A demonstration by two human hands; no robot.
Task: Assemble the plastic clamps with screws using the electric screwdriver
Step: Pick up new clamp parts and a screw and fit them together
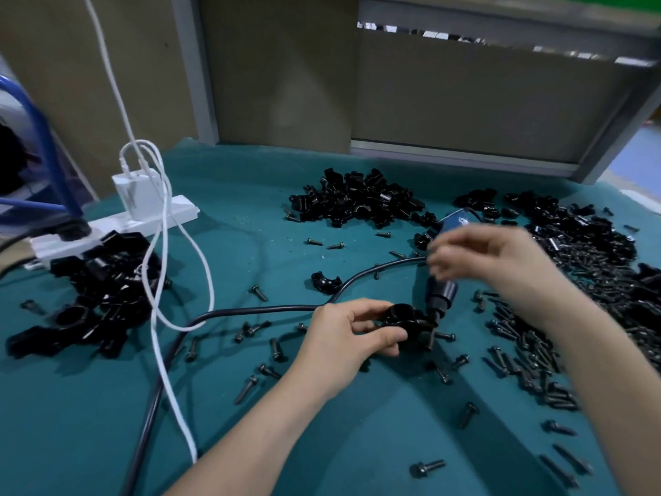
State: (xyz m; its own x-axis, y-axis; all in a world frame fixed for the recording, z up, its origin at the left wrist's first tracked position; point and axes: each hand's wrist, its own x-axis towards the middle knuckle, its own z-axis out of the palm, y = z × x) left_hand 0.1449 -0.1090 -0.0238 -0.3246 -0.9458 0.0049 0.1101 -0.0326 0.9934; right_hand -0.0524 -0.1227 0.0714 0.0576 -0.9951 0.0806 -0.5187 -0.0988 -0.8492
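1. Handling: the small black plastic clamp [402,316] sits low over the teal-covered bench [322,442], front and centre. It is pinched between the thumb and fingers of the left hand [341,340]. It looks light, stiff and smooth, so it will probably try to twist under the driver's torque. Holding the rounded body, clear of the screw ear, seems best.
2. Grip: the right hand [490,259], motion-blurred, wraps the blue-and-black electric screwdriver [438,295]. The driver's nose meets the clamp's right ear, and any screw there is hidden.
3. Surroundings: loose black screws [277,349] lie scattered around both hands. A dense heap of screws [590,266] lies on the right, and piles of black clamp halves [354,202] lie behind and at left.
4. Obstacles: the driver's black cable [250,310] runs just behind the left hand. White charging cables [165,227] from a white power strip [118,225] cross it. Either could snag a reach leftwards.
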